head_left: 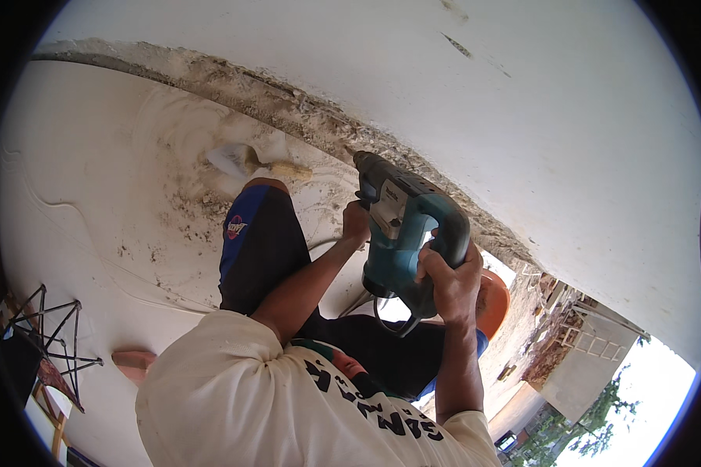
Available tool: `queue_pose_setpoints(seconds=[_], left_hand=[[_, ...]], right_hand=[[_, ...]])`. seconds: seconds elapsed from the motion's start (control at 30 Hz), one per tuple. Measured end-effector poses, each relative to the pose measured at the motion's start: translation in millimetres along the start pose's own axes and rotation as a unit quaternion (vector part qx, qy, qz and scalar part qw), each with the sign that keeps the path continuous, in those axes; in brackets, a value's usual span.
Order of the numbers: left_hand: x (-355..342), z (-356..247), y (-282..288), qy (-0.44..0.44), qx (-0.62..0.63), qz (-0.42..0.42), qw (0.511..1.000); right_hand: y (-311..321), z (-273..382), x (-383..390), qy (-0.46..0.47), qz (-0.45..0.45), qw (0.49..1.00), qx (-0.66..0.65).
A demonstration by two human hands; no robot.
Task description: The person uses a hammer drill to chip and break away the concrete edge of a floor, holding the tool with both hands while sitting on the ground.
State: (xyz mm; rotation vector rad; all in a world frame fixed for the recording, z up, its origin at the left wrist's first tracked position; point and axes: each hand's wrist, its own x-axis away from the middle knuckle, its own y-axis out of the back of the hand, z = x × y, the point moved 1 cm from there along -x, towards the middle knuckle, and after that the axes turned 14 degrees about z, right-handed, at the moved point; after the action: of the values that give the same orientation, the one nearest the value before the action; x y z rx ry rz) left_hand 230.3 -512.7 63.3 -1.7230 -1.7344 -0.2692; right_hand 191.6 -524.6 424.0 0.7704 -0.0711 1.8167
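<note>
Nearest the camera is the person's white shirt (234,389), with dark lettering across the chest. Beyond it, both hands hold a teal and black drill (397,226) between the knees and the wall (584,117). The right hand (453,282) wraps the rear handle, its fingers closed around the grip. The left hand (357,222) is curled in a fist at the drill's side, near the front; its fingertips are hidden. The drill's nose points at a rough, broken strip (311,109) along the foot of the wall; whether the tip touches it I cannot tell. A cable (401,331) loops from the drill's lower end. By the left knee (269,185), a hand tool (288,170) lies on the dusty floor (78,156). A black-legged stand (74,335) is well apart, at lower left.
</note>
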Motion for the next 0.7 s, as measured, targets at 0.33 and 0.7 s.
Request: queue_pose_setpoints(seconds=[0.33,0.7], left_hand=[[-19,61,-27,-0.117,0.076,-0.001,0.990],[-89,195,59,-0.198,0.175,-0.060,0.963]], right_hand=[[48,-57,-8,0.006,0.071,0.996,0.050],[38,-146,39,0.133,0.182,0.974,-0.008]])
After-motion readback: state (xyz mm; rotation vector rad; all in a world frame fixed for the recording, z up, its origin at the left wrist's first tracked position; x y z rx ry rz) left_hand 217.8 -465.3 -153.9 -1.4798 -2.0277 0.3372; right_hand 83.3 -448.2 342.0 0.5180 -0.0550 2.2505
